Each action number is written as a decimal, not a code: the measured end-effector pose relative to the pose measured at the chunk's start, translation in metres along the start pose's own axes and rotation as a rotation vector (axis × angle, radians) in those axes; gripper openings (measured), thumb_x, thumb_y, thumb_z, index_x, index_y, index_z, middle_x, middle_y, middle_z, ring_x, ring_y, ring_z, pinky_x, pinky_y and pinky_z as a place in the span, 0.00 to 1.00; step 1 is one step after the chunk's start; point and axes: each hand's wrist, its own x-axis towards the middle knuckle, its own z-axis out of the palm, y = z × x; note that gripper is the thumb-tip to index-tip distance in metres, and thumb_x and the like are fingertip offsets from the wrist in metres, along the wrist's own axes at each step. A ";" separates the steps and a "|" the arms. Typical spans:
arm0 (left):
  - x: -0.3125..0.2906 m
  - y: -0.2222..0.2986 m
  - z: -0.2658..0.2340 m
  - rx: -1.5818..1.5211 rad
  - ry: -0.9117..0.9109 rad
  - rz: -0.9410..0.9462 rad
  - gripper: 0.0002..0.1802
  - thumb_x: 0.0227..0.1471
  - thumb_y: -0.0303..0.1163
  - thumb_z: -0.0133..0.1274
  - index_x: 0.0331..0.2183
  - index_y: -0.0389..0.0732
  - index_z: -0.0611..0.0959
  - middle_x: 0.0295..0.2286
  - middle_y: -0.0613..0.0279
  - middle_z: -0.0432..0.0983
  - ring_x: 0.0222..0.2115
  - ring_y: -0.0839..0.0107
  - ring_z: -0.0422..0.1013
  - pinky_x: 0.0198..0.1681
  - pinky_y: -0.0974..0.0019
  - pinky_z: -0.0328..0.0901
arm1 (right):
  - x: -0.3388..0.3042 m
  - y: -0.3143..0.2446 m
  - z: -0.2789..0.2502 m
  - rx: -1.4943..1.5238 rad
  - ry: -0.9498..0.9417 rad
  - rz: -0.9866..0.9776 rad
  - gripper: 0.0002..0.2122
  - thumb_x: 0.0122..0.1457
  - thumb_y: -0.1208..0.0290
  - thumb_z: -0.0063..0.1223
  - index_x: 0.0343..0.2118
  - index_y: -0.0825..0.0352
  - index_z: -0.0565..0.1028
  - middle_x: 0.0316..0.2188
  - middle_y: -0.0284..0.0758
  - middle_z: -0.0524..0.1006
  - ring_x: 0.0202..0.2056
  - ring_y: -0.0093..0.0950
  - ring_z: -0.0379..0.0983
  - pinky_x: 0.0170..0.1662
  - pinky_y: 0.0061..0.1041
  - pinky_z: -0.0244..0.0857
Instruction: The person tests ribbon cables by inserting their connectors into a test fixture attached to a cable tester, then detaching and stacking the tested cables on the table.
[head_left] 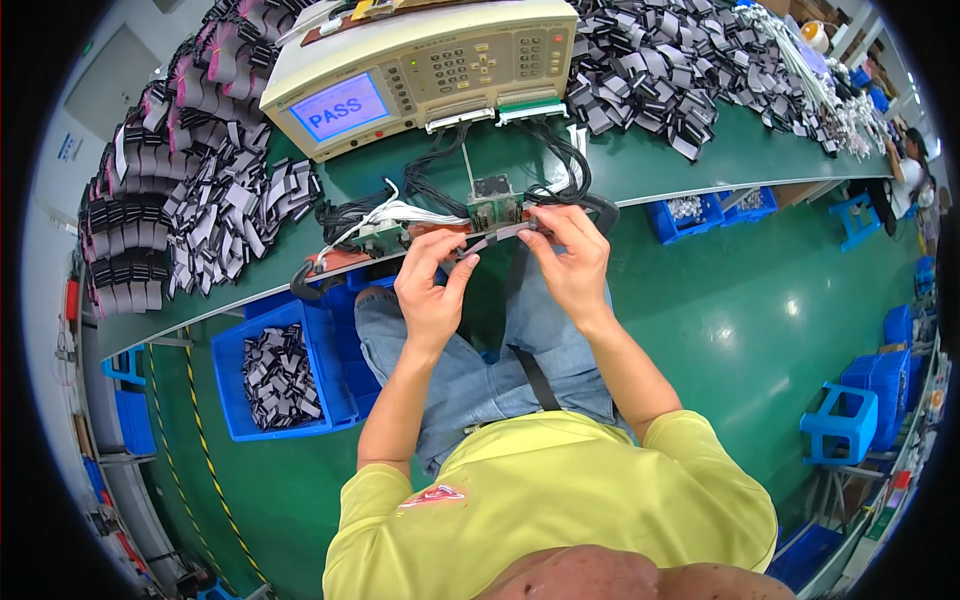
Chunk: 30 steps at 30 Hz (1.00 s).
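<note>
Bare skin [580, 577] at the lower rim and yellow shirt [560, 500] nearest the lens; ribbon cable [497, 236] in both hands

Status: one short grey ribbon cable in work. It sits at the front edge of the green desk [650, 168], just in front of the upright circuit board [495, 212], above the wearer's lap.

Grip: left hand [430, 290] pinches the cable's left end, thumb against fingers. Right hand [572, 265] pinches the right end the same way, close to the board. Neither grip is released.

Progress, my read: cable is picked up and at the board. Can't tell if either end is plugged in; fingers cover both. Left to do: let go and put it down. The lit screen [340, 105] on the cream instrument [430, 72] shows a result message; can't say whether it belongs to this cable. Plenty of similar cables around: left pile [225, 225], right pile [650, 75], more in the blue bin [228, 375]. Can't tell which are finished.

Orientation: long axis runs left to right, roughly along the desk edge, right end a bit farther from the body. Strip looks slightly bowed. Ends point into the two hands; which way the connectors face is hidden.
</note>
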 end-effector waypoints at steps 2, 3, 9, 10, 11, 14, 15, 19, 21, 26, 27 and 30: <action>0.001 0.000 -0.001 0.009 0.025 -0.018 0.16 0.51 0.21 0.68 0.44 0.32 0.85 0.36 0.56 0.82 0.32 0.70 0.77 0.38 0.69 0.71 | -0.001 0.004 0.006 -0.020 0.022 -0.007 0.10 0.54 0.82 0.69 0.39 0.74 0.81 0.36 0.39 0.82 0.33 0.28 0.82 0.37 0.24 0.78; 0.001 0.000 -0.001 0.019 0.054 -0.035 0.18 0.51 0.21 0.68 0.45 0.32 0.86 0.37 0.56 0.83 0.33 0.69 0.77 0.38 0.68 0.72 | 0.000 0.004 0.007 -0.020 0.024 -0.006 0.10 0.54 0.82 0.69 0.39 0.74 0.81 0.36 0.39 0.82 0.33 0.28 0.82 0.37 0.24 0.78; 0.002 -0.004 -0.003 0.030 0.076 -0.050 0.18 0.50 0.21 0.69 0.44 0.32 0.86 0.38 0.55 0.83 0.33 0.69 0.78 0.38 0.69 0.73 | 0.003 0.007 0.012 -0.154 0.047 -0.128 0.11 0.53 0.81 0.71 0.38 0.74 0.81 0.33 0.40 0.82 0.31 0.31 0.82 0.34 0.25 0.77; 0.002 -0.005 -0.003 0.043 0.071 -0.042 0.18 0.50 0.21 0.69 0.44 0.32 0.86 0.38 0.55 0.83 0.33 0.70 0.79 0.38 0.69 0.73 | 0.002 0.006 0.012 -0.182 0.049 -0.120 0.11 0.52 0.80 0.71 0.38 0.73 0.81 0.32 0.40 0.82 0.30 0.31 0.82 0.34 0.25 0.77; 0.002 -0.004 -0.004 0.046 0.074 -0.042 0.18 0.50 0.21 0.69 0.44 0.32 0.86 0.38 0.55 0.83 0.33 0.70 0.79 0.38 0.69 0.73 | 0.002 0.006 0.013 -0.208 0.048 -0.114 0.11 0.52 0.80 0.72 0.37 0.73 0.81 0.32 0.40 0.82 0.30 0.31 0.82 0.33 0.25 0.77; 0.001 -0.004 -0.005 0.042 0.072 -0.045 0.18 0.49 0.21 0.69 0.44 0.32 0.86 0.38 0.55 0.83 0.33 0.70 0.79 0.38 0.69 0.73 | 0.001 0.008 0.015 -0.198 0.047 -0.080 0.11 0.52 0.80 0.72 0.37 0.73 0.81 0.31 0.39 0.82 0.29 0.31 0.82 0.33 0.27 0.76; 0.001 -0.005 -0.005 0.037 0.070 -0.053 0.17 0.49 0.21 0.69 0.44 0.32 0.86 0.37 0.55 0.83 0.33 0.70 0.79 0.37 0.69 0.73 | 0.001 0.008 0.015 -0.196 0.046 -0.083 0.11 0.52 0.80 0.72 0.37 0.73 0.81 0.31 0.39 0.82 0.29 0.31 0.82 0.33 0.27 0.76; 0.001 -0.005 -0.003 0.010 0.075 -0.055 0.17 0.49 0.20 0.69 0.43 0.32 0.86 0.37 0.55 0.83 0.32 0.70 0.79 0.37 0.70 0.73 | 0.004 0.004 0.013 -0.242 0.048 -0.111 0.11 0.51 0.79 0.72 0.36 0.72 0.81 0.30 0.39 0.82 0.29 0.33 0.82 0.33 0.27 0.76; 0.002 -0.004 -0.003 0.005 0.072 -0.055 0.17 0.50 0.20 0.69 0.43 0.32 0.86 0.37 0.55 0.83 0.32 0.70 0.79 0.37 0.70 0.73 | 0.006 0.003 0.012 -0.257 0.040 -0.113 0.11 0.51 0.79 0.72 0.35 0.72 0.81 0.30 0.39 0.82 0.29 0.33 0.82 0.33 0.27 0.76; 0.001 -0.003 -0.003 0.012 0.060 -0.071 0.17 0.50 0.20 0.69 0.44 0.32 0.86 0.38 0.55 0.83 0.33 0.69 0.79 0.37 0.69 0.74 | 0.007 0.002 0.010 -0.254 0.011 -0.074 0.10 0.51 0.79 0.72 0.34 0.72 0.81 0.29 0.39 0.82 0.28 0.34 0.81 0.32 0.28 0.75; 0.000 -0.004 -0.003 0.010 0.057 -0.080 0.17 0.50 0.20 0.68 0.44 0.32 0.86 0.38 0.55 0.83 0.33 0.69 0.80 0.37 0.69 0.74 | 0.007 0.002 0.011 -0.254 0.010 -0.074 0.10 0.51 0.79 0.72 0.34 0.72 0.81 0.29 0.39 0.82 0.28 0.34 0.81 0.32 0.28 0.75; -0.001 -0.005 -0.003 0.009 0.052 -0.090 0.17 0.51 0.20 0.68 0.44 0.32 0.85 0.38 0.55 0.83 0.34 0.69 0.80 0.38 0.69 0.75 | 0.008 0.001 0.012 -0.279 0.003 -0.074 0.10 0.51 0.79 0.72 0.34 0.71 0.81 0.29 0.39 0.82 0.28 0.33 0.81 0.32 0.28 0.75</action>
